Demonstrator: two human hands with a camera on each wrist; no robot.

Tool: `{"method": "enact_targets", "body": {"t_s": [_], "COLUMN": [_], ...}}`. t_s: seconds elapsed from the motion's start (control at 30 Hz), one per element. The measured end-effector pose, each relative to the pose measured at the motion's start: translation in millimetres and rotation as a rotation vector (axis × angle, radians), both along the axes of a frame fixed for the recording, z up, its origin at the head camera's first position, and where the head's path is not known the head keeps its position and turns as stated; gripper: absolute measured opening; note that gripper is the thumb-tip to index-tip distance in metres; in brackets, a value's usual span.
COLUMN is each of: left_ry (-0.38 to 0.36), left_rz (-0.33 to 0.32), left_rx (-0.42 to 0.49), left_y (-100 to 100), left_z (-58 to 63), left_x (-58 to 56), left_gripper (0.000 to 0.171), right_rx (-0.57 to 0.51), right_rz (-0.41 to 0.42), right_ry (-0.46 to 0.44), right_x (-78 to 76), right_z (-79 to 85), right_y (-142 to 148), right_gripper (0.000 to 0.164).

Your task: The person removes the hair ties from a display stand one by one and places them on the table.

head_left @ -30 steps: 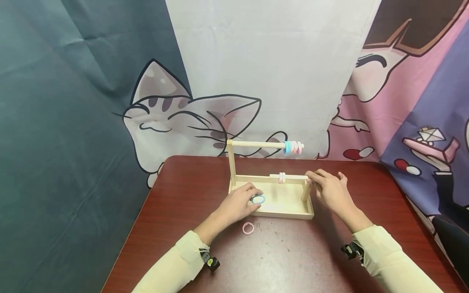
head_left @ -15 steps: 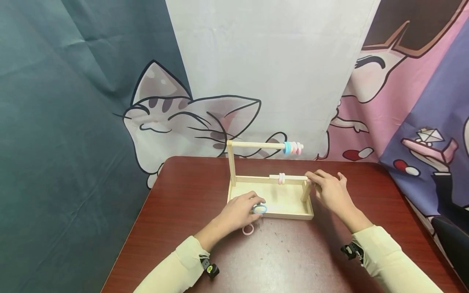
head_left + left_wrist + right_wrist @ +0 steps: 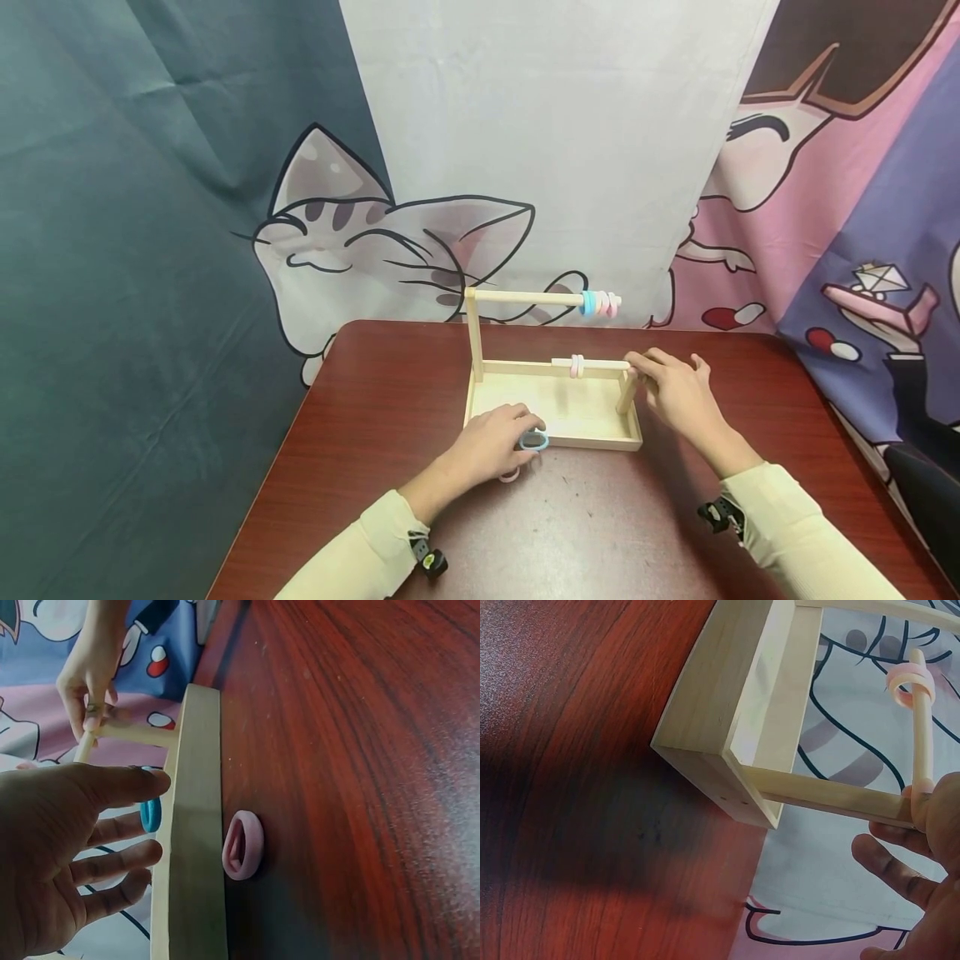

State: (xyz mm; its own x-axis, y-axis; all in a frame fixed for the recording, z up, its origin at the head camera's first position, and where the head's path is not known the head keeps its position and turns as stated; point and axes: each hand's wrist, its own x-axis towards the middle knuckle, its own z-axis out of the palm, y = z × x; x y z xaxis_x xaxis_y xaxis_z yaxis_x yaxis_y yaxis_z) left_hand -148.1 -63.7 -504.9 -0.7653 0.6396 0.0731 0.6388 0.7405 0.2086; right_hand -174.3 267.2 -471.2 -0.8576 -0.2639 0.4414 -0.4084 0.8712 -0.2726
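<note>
My left hand (image 3: 495, 444) pinches a light blue hair tie (image 3: 151, 815) between thumb and fingers, just over the tray's front wall. On the table below that hand lies a pink hair tie (image 3: 253, 844), partly hidden in the head view. A wooden stand (image 3: 592, 443) has a shallow tray base and two horizontal rods. Pale pink and cream hair ties (image 3: 576, 367) hang on the lower rod (image 3: 604, 364). My right hand (image 3: 678, 396) holds that rod's right end, where it meets the short post (image 3: 832, 793).
The upper rod (image 3: 528, 296) sticks out rightward from a tall left post (image 3: 475, 337). Blue, cream and pink hair ties (image 3: 598, 303) sit near its free end. A printed cloth (image 3: 555, 125) hangs behind the red-brown table (image 3: 570, 533).
My left hand has moved from inside the tray toward me to its front edge, keeping the blue hair tie, and now partly covers the pink one. The right hand has stayed put.
</note>
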Motion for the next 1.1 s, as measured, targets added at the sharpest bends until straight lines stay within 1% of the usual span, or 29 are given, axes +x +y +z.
{"method": "enact_targets", "body": {"t_s": [0.17, 0.27, 0.4, 0.7, 0.9, 1.1], "left_ry": [0.039, 0.062, 0.084, 0.072, 0.082, 0.090], "left_rz": [-0.014, -0.033, -0.057, -0.079, -0.096, -0.111], "left_rx": [-0.001, -0.005, -0.046, -0.126, -0.158, -0.199], "left_y": [-0.2, 0.1, 1.9, 6.9, 8.8, 8.0], "left_z": [-3.6, -5.5, -8.4, -13.9, -17.9, -23.2], "left_x": [2.8, 4.6, 7.1, 13.3, 16.3, 17.5], "left_gripper": [0.026, 0.025, 0.025, 0.019, 0.017, 0.015], "right_rx": [0.005, 0.003, 0.005, 0.004, -0.001, -0.004], "right_rz": [0.000, 0.002, -0.002, -0.009, -0.009, -0.010], "right_ry": [0.000, 0.002, 0.008, 0.008, 0.000, 0.003], "right_x": [-0.5, -0.9, -1.1, 0.0, -0.2, -0.3], "right_z": [0.7, 0.9, 0.5, -0.9, -0.9, -1.5], "right_y": [0.0, -0.1, -0.1, 0.3, 0.4, 0.7], "right_gripper": [0.033, 0.033, 0.033, 0.037, 0.041, 0.041]}}
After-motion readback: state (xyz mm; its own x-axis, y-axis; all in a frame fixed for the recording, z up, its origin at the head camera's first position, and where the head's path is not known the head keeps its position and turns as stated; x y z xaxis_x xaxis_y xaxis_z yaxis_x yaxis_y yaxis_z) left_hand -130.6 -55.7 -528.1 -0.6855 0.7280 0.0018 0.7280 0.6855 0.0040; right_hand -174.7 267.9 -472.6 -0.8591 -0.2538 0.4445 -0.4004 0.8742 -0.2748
